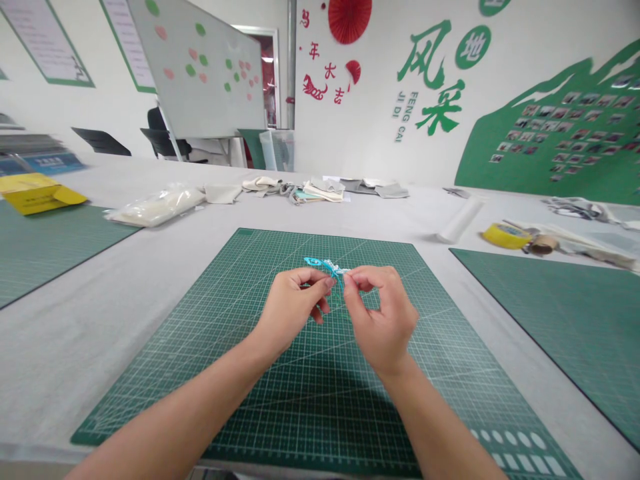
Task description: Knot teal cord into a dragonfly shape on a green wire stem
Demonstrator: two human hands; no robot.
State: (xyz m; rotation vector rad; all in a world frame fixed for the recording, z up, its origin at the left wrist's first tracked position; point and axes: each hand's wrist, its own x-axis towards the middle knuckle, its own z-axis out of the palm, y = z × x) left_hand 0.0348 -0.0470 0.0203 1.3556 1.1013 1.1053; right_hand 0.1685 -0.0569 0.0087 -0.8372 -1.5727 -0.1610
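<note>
A small light-blue and white piece (pixel 327 265), thin and curved with a looped left end, is held up over a green cutting mat (pixel 320 373). It looks like cord or trim, but its exact kind is too small to tell. My left hand (pixel 295 300) pinches it between thumb and forefinger near its middle. At its right side, the thumb and forefinger of my right hand (pixel 383 310) are pressed together on it. The two sets of fingertips are close to each other, hiding part of the piece. A blue strand hangs down between them.
Further cutting mats lie at left (pixel 60 240) and right (pixel 560 313). Behind are a clear plastic bag (pixel 157 205), folded cloths (pixel 323 190), a white roll (pixel 461 220), yellow tape (pixel 506 235) and a yellow packet (pixel 43 193). A whiteboard (pixel 210 73) stands beyond the table.
</note>
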